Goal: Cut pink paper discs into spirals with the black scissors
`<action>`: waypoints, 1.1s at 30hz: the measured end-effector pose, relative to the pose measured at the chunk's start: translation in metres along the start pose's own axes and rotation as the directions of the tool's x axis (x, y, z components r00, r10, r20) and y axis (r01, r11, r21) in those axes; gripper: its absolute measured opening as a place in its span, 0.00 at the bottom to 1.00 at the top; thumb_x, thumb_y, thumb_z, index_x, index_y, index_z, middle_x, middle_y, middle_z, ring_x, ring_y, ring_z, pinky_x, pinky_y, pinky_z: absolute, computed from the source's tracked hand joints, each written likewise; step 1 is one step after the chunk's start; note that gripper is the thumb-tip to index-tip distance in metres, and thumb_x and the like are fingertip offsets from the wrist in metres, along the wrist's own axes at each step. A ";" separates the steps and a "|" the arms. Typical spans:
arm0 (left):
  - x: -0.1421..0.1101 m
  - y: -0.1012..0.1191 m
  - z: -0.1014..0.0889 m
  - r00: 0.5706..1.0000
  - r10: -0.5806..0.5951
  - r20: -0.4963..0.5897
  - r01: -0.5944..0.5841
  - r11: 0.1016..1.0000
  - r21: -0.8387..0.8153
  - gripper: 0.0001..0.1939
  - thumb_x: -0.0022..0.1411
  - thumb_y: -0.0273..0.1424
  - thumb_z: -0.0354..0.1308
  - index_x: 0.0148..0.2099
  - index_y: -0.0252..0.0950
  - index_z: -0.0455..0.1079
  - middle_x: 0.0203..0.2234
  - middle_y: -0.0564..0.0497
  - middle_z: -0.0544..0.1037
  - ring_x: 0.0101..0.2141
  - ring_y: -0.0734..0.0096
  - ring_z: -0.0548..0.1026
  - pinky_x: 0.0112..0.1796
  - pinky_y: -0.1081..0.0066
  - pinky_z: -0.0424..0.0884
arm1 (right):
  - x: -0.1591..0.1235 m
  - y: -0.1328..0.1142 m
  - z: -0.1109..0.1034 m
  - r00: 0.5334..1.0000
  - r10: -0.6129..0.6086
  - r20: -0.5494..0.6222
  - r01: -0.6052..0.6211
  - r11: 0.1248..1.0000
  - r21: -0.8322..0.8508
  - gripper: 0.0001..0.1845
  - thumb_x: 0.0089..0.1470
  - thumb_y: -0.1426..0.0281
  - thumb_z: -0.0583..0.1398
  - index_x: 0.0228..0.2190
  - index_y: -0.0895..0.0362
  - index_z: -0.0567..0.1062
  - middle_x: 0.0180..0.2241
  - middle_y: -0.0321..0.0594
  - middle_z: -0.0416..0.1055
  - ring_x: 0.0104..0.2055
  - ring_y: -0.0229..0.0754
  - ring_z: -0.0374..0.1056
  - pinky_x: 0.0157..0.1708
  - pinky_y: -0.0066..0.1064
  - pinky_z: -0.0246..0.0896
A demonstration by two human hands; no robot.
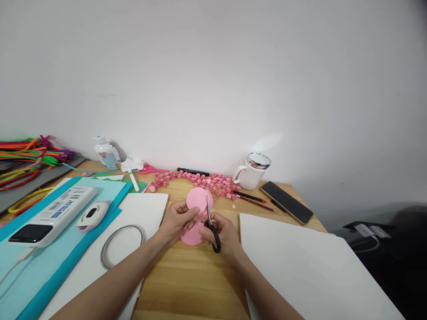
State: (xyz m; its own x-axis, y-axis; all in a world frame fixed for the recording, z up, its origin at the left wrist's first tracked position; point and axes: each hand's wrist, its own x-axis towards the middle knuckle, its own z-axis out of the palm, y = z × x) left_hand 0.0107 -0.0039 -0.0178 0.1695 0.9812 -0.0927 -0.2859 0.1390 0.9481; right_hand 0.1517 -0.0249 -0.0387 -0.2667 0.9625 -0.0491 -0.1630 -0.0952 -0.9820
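My left hand (178, 221) pinches a round pink paper disc (196, 198) by its lower edge, above the middle of the wooden table. In my right hand (223, 233) is a pair of scissors (214, 235) with black handles, its blades pointing up and lying against the right side of the disc. I cannot tell whether the blades have paper between them. More round pink paper (191, 237) lies beneath both hands, partly hidden by them. Behind the hands, many small rolled pink paper pieces (218, 183) are spread along the back of the table.
A white mug (252, 172), a phone (287, 202) and pencils (253, 197) lie at the back right. White boards (300, 262) flank the hands. On the left are a tape ring (106, 249), a power bank (55, 218), a bottle (106, 153) and colourful pipe cleaners (30, 153).
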 end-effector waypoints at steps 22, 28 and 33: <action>0.000 0.000 0.000 1.000 -0.005 0.013 0.004 1.000 0.019 0.13 0.44 0.35 0.64 0.21 0.31 0.66 0.06 0.60 0.62 0.08 0.87 0.53 0.12 0.80 0.44 | -0.001 -0.004 0.001 0.996 -0.075 0.039 0.074 0.997 0.016 0.20 0.33 0.70 0.68 0.30 0.57 0.66 0.18 0.28 0.62 0.22 0.32 0.59 0.21 0.22 0.53; 0.000 0.000 0.000 1.000 -0.009 0.011 0.009 0.999 0.039 0.14 0.44 0.36 0.64 0.22 0.32 0.65 0.06 0.60 0.61 0.08 0.86 0.52 0.12 0.79 0.43 | 0.000 -0.003 0.000 0.998 -0.060 0.027 0.060 0.998 0.000 0.19 0.34 0.67 0.67 0.29 0.57 0.66 0.19 0.30 0.63 0.21 0.33 0.58 0.21 0.24 0.53; -0.001 0.001 0.000 1.000 -0.008 0.015 0.008 0.999 0.036 0.15 0.44 0.37 0.64 0.21 0.32 0.63 0.05 0.61 0.61 0.08 0.86 0.52 0.11 0.79 0.44 | -0.001 -0.005 0.002 0.999 -0.041 0.004 0.041 0.999 0.004 0.18 0.34 0.66 0.67 0.27 0.57 0.67 0.17 0.28 0.61 0.19 0.31 0.56 0.19 0.23 0.53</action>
State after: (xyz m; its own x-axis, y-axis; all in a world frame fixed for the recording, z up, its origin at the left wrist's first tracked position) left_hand 0.0106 -0.0046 -0.0168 0.1863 0.9778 -0.0958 -0.2504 0.1415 0.9578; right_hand 0.1505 -0.0256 -0.0336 -0.2636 0.9646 -0.0078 -0.1772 -0.0564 -0.9826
